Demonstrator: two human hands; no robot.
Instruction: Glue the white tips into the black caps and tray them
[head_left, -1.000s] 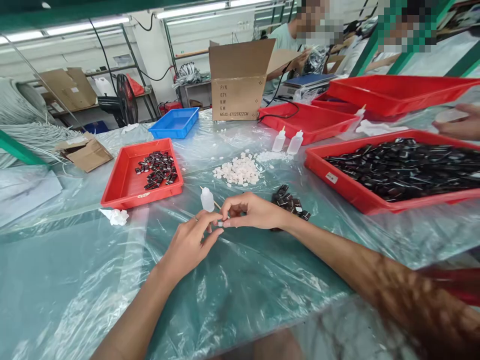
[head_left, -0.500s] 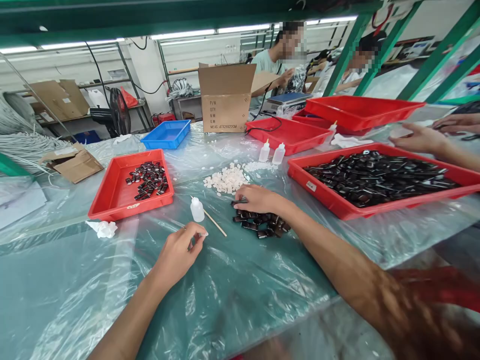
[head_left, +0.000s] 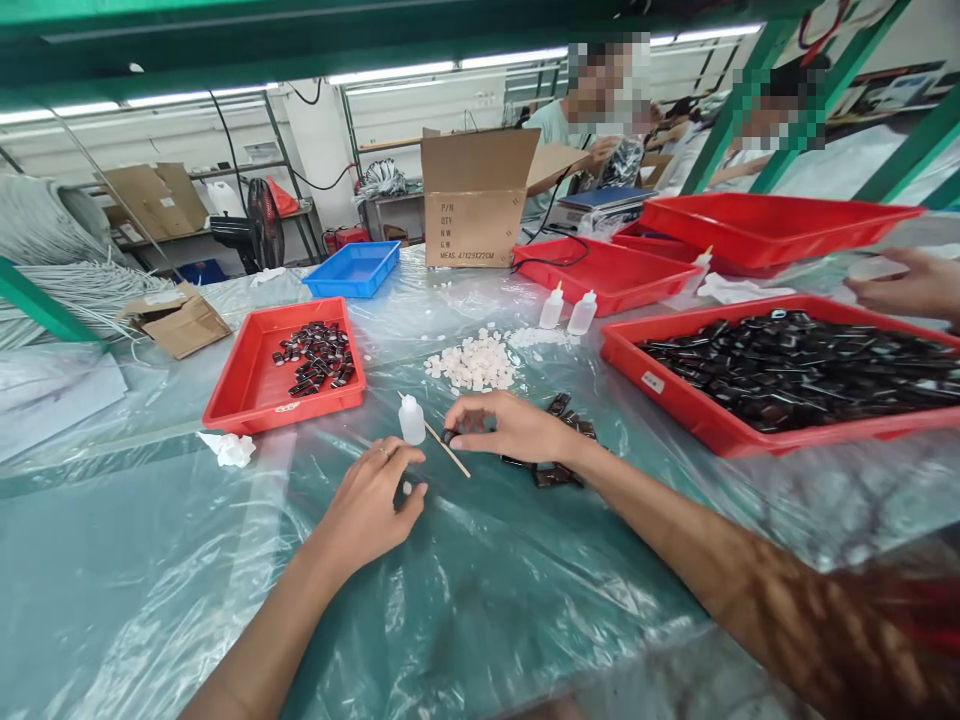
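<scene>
The right hand is pinching one small black piece between thumb and fingers, just above the counter. The left hand is, it seems, closing on a tiny white cap. The two parts probably need joining next, near the glue bottle.

The open brown cardboard carton at the far side of the table carries black printed text on its front face, set in stacked lines: "P/N", "QTY.", "N.W", "G.W." and "MEAS: 47X29X22CM". The fields after the first four entries are blank. The small white label on the front wall of the large red plastic tray is too small to read.
</scene>
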